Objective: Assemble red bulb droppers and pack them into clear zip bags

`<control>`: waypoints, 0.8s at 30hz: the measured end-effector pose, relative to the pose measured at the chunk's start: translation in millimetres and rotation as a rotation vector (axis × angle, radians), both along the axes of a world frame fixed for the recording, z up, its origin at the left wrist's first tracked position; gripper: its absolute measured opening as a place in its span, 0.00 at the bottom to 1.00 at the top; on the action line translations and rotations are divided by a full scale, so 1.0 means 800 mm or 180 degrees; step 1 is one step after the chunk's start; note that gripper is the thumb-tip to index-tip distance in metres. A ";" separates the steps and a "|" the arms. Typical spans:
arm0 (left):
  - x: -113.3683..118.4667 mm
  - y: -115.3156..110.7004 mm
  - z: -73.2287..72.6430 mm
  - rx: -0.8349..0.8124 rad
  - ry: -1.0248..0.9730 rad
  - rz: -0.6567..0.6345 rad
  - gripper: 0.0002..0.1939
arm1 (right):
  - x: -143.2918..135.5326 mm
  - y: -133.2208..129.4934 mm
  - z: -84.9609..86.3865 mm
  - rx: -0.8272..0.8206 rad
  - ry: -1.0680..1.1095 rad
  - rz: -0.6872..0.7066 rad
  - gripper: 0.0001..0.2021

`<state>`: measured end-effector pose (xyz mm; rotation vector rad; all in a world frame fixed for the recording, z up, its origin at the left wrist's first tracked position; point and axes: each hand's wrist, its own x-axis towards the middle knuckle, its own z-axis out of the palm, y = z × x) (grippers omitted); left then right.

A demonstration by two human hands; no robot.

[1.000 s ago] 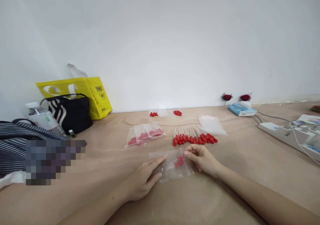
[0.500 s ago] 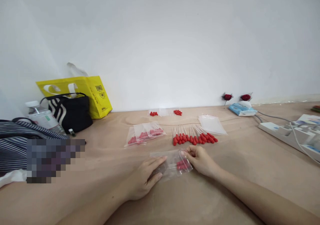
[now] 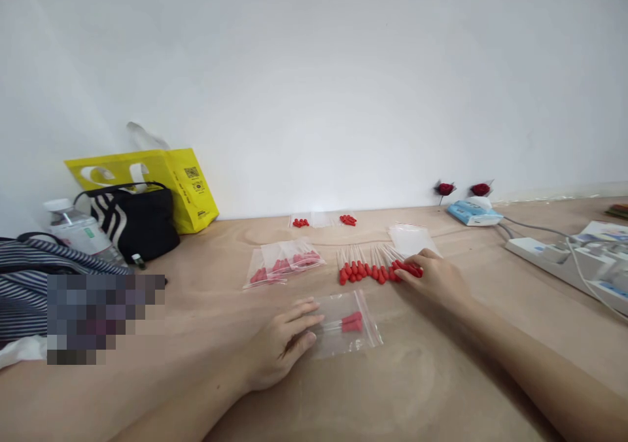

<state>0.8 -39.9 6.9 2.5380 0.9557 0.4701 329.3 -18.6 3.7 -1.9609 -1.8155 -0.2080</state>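
My left hand (image 3: 282,345) lies with fingers spread on the left end of a clear zip bag (image 3: 341,344) in front of me. Inside that bag are a couple of droppers with red bulbs (image 3: 352,322), their thin clear stems pointing left under my fingers. Farther back, a row of loose red-bulbed droppers (image 3: 360,270) lies with stems away from me. At its right end my right hand (image 3: 434,275) has thumb and fingers closed around a red dropper bulb (image 3: 415,269); my fingers partly hide it.
Overlapping filled zip bags (image 3: 284,263) lie left of the row. Flat zip bags (image 3: 412,236) sit behind my right hand. More bagged red pieces (image 3: 348,220) are by the wall. A power strip (image 3: 540,252) and tissue pack (image 3: 475,213) stand right; a yellow bag (image 3: 196,200) and bottle (image 3: 83,229) left.
My right hand has let go of the zip bag's right edge and moved right and away from me to the row's end. My left hand stays on the bag.
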 end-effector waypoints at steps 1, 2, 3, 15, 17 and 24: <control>0.000 0.001 0.000 0.0011 0.0001 -0.0005 0.17 | -0.001 0.000 -0.001 -0.0055 -0.0074 0.0071 0.13; 0.000 0.001 0.000 0.0013 0.0013 -0.0008 0.17 | -0.003 -0.001 -0.003 -0.0090 -0.0139 0.0120 0.13; 0.000 0.001 0.001 0.0005 0.0038 -0.0014 0.17 | -0.005 -0.001 -0.004 -0.0108 -0.0197 0.0145 0.13; 0.005 -0.004 0.008 -0.0268 0.0222 0.0068 0.19 | -0.002 0.006 -0.008 0.0445 0.2251 0.0878 0.12; 0.005 -0.003 0.008 -0.0302 0.0282 0.0128 0.19 | 0.002 0.003 -0.003 0.0127 0.2880 0.1376 0.13; -0.009 0.012 0.006 -0.0324 0.0251 0.0179 0.19 | 0.019 -0.007 0.017 -0.0477 0.3058 0.1938 0.13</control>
